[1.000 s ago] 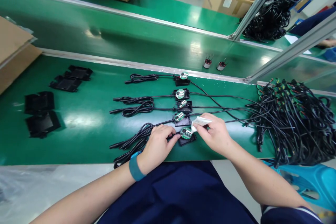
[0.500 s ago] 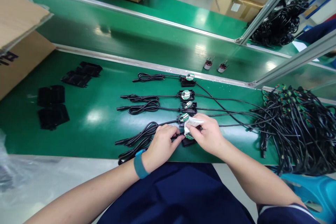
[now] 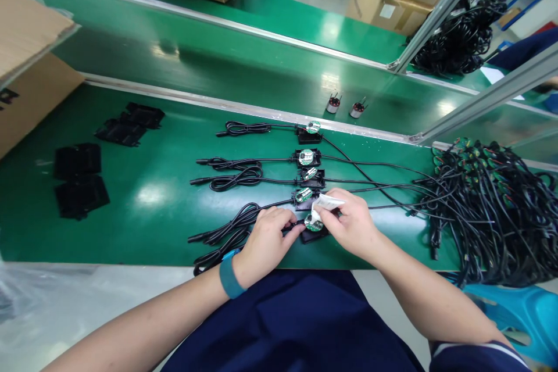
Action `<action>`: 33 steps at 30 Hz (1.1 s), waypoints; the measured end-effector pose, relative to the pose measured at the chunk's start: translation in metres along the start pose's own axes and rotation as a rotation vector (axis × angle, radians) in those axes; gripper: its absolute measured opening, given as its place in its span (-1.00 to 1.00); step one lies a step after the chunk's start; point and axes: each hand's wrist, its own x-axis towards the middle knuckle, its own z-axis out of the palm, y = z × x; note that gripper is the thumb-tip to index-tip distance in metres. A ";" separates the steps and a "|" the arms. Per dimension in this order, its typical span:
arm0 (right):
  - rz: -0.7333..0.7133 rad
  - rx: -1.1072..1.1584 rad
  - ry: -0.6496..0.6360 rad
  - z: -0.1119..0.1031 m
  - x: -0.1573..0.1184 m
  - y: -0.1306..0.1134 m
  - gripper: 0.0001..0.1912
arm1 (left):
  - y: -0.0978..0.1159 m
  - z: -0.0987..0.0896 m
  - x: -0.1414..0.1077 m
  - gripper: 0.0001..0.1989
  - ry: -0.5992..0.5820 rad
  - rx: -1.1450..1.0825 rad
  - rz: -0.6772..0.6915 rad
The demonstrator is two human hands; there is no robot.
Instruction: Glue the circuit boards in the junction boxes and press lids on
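My left hand (image 3: 267,241), with thumb and fingers pinched together, grips a black cable (image 3: 294,225) beside the nearest round green circuit board (image 3: 312,224). That board lies over a black plastic housing (image 3: 314,236), partly covered by my right hand (image 3: 352,225). A folded white wipe (image 3: 328,202) is pinched in my right fingers, its lower end against the board. Just beyond, another circuit board (image 3: 303,195) rests tilted on its housing (image 3: 305,206). Farther back in the same column sit more housings with boards, each with a bundled cable (image 3: 238,177) running left.
A large heap of black cables with green boards (image 3: 488,203) covers the right end of the green bench. Loose black plastic parts (image 3: 81,186) lie at the left, near a cardboard box (image 3: 35,99). Two small metal cylinders with pins (image 3: 333,104) stand behind the metal rail.
My right hand has shifted slightly right with the wipe, and more of the nearest board shows. My left hand keeps its pinch. The whole view has moved a little.
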 end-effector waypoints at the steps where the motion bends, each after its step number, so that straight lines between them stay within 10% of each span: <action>1: -0.003 0.003 0.006 0.000 0.000 0.001 -0.82 | 0.000 0.000 0.000 -0.86 0.000 0.003 0.002; 22: 0.203 0.165 0.135 -0.024 -0.016 -0.008 -0.78 | 0.006 -0.002 0.000 -0.85 0.005 -0.016 -0.038; 26: 0.432 0.729 0.271 -0.029 0.029 -0.024 -0.77 | 0.007 0.003 -0.002 -0.83 -0.024 -0.051 -0.092; 33: 0.518 1.416 0.117 0.016 0.162 -0.093 -0.82 | 0.011 0.003 0.003 -0.63 -0.073 -0.005 -0.164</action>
